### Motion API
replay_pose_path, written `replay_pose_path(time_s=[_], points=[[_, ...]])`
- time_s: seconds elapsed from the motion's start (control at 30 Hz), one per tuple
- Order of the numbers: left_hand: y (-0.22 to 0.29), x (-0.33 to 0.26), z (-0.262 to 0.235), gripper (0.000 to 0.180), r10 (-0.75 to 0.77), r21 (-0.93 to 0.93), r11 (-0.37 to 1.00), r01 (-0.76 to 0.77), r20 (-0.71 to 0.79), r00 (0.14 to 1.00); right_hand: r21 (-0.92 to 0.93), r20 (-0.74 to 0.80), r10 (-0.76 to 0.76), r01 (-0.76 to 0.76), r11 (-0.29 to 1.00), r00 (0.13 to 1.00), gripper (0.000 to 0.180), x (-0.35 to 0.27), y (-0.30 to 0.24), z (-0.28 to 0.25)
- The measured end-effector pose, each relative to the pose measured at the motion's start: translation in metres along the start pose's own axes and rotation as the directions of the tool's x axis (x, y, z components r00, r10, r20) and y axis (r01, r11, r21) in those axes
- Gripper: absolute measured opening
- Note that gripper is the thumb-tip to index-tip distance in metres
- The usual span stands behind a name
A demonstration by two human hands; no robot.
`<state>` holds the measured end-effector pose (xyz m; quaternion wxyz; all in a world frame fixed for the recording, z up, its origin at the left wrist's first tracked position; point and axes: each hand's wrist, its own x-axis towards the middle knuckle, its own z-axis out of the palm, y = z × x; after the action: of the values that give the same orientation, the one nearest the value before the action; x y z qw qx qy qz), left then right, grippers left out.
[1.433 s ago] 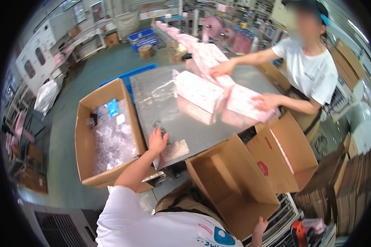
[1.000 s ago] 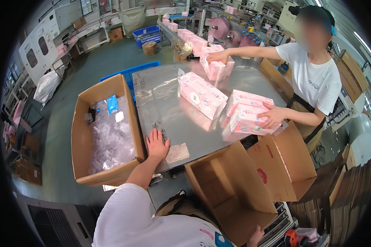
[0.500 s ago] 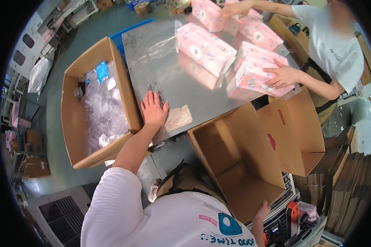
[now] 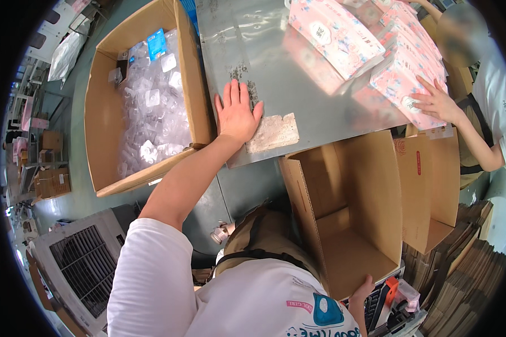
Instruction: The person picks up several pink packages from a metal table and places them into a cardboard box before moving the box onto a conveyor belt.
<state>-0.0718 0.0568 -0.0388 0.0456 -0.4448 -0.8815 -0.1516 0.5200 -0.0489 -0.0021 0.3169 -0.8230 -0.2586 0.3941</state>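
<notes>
My left hand (image 4: 237,112) lies flat on the grey metal table (image 4: 298,84), fingers spread, beside a worn pale patch (image 4: 273,132) at the near edge. It holds nothing. My right hand (image 4: 361,292) grips the lower rim of an open, empty cardboard box (image 4: 348,208) that is tipped against the table's front. Pink packs of tissues (image 4: 334,35) lie on the table's far side. A co-worker's hand (image 4: 437,102) rests on a stack of these packs (image 4: 402,78) at the right.
A big open carton (image 4: 104,112) filled with small clear plastic bags (image 4: 152,106) stands left of the table. A second open carton (image 4: 433,185) is at the right, with flattened cardboard (image 4: 466,264) stacked beyond. A white fan unit (image 4: 78,264) sits at lower left.
The view has tipped down toward my body. The co-worker has pulled the pink packs closer to the table's near right edge. My left hand has stayed flat on the table.
</notes>
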Motion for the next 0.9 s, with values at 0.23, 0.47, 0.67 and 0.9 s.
replay_pose_path(time_s=[0.23, 0.47, 0.67, 0.9], points=[[-0.001, 0.0, 0.002, 0.063, -0.006, 0.044, 0.999, 0.006, -0.008, 1.0, 0.016, 0.026, -0.029, 0.028, 0.999, 0.999, 0.041, -0.001, -0.004, 0.001], [-0.002, 0.0, 0.002, 0.064, -0.007, 0.004, 1.0, 0.006, 0.015, 1.0, 0.077, 0.055, -0.046, 0.042, 0.996, 0.997, 0.037, -0.003, 0.002, 0.001], [-0.004, -0.002, 0.0, 0.066, -0.013, 0.04, 0.999, 0.011, 0.041, 0.999, 0.127, -0.01, -0.012, 0.013, 0.992, 1.0, 0.032, -0.004, 0.008, 0.0], [0.009, 0.0, -0.006, 0.066, -0.017, 0.001, 1.0, 0.017, 0.04, 0.999, 0.114, -0.111, -0.104, 0.117, 0.987, 0.988, 0.031, 0.001, 0.013, 0.007]])
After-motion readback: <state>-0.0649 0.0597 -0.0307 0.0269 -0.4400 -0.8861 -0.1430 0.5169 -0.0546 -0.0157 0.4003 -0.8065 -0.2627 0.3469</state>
